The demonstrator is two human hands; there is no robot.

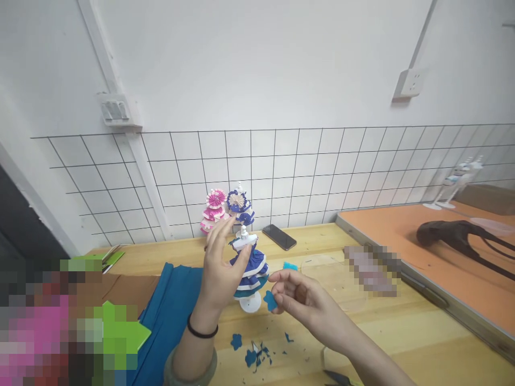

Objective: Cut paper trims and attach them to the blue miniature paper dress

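Tiered blue dress, between the hands, flower in right

Brightly lit; pixelated lower left, contents unclear.

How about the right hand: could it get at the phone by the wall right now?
Probably yes: the phone lies uncovered beyond the right hand, and the way over the table looks open. That hand pinches a blue flower cutout, though, which might hamper grasping.

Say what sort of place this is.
Probably a craft workspace: a pale wooden table bears a miniature blue-and-white ruffled dress on a white stand, flat blue flower-shaped cutouts and small blue scraps.
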